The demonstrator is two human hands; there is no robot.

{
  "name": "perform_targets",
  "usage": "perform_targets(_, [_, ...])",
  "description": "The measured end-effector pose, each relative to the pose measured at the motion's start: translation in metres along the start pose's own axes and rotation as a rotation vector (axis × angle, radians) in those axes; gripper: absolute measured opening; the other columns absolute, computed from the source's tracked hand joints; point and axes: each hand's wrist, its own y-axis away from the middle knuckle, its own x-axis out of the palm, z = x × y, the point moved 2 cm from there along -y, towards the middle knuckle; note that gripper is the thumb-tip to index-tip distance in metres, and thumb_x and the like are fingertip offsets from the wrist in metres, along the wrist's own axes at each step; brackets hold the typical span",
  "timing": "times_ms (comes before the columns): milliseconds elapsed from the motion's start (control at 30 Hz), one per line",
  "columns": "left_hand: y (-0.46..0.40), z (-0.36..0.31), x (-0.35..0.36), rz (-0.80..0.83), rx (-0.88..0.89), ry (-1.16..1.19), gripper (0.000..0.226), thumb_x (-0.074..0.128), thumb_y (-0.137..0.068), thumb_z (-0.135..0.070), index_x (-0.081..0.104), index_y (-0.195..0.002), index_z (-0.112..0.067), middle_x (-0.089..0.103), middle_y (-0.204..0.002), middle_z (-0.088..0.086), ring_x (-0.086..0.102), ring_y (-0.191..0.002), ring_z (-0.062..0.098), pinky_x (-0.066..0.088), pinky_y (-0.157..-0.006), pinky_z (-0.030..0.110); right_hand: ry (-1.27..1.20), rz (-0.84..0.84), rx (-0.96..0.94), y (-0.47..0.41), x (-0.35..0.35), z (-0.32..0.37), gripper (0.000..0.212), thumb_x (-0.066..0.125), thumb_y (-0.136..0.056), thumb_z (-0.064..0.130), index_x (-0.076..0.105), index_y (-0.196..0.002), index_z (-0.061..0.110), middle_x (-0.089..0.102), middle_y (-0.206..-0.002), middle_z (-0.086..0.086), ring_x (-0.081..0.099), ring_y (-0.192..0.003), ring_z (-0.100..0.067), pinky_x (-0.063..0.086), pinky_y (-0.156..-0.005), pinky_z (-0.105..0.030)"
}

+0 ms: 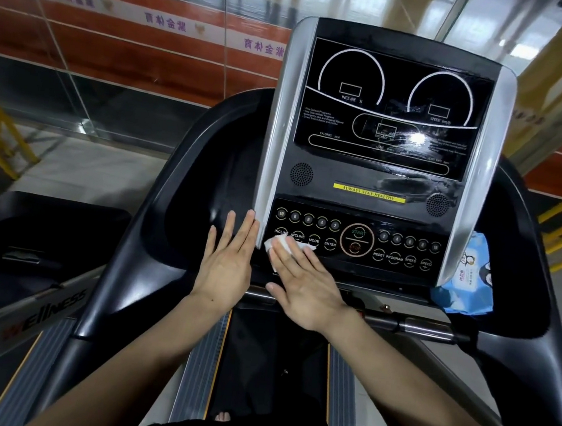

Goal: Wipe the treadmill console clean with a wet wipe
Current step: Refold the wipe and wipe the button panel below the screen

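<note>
The white wet wipe (283, 247) lies pressed flat on the console's (372, 173) button panel (355, 242), at its lower left corner over the INCLINE keys. The right hand (303, 283) covers it, fingers extended and close together, apparently to spread pressure across the sheet. The left hand (228, 262), fingers straight and slightly spread, rests flat just beside the console's left silver edge, seemingly bracing. A blue wipes packet (468, 282) sits wedged at the console's lower right edge, within reach.

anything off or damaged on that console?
No damage visible. Wet smears streak the display panel around the glare, likely wipe residue. The blue wipe pack sits crumpled, wedged beside the console's right edge.
</note>
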Motion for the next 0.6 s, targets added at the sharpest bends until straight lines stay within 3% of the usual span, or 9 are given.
perform_targets(400, [-0.003,-0.028,0.008,0.02,0.076,0.021,0.085,0.046,-0.095,-0.005,-0.002,-0.165,-0.016,-0.017,-0.173,-0.002,-0.024,-0.157,0.025,-0.001,-0.129,0.054,-0.194,-0.032,0.317,0.113,0.013,-0.103,0.072,-0.006,-0.103,0.065,-0.007,-0.165,0.027,-0.017,-0.171,0.014,-0.021,-0.157,-0.008,0.003,-0.132,-0.04])
perform_targets(600, [-0.003,-0.037,0.009,0.024,0.095,0.005,0.084,0.047,-0.096,-0.007,0.0,-0.165,-0.016,-0.018,-0.173,-0.002,-0.024,-0.157,0.025,0.001,-0.129,0.055,-0.247,-0.002,0.206,0.07,0.005,-0.075,0.072,-0.003,-0.102,0.063,-0.01,-0.165,0.028,-0.019,-0.171,0.014,-0.03,-0.154,-0.008,-0.002,-0.131,-0.042])
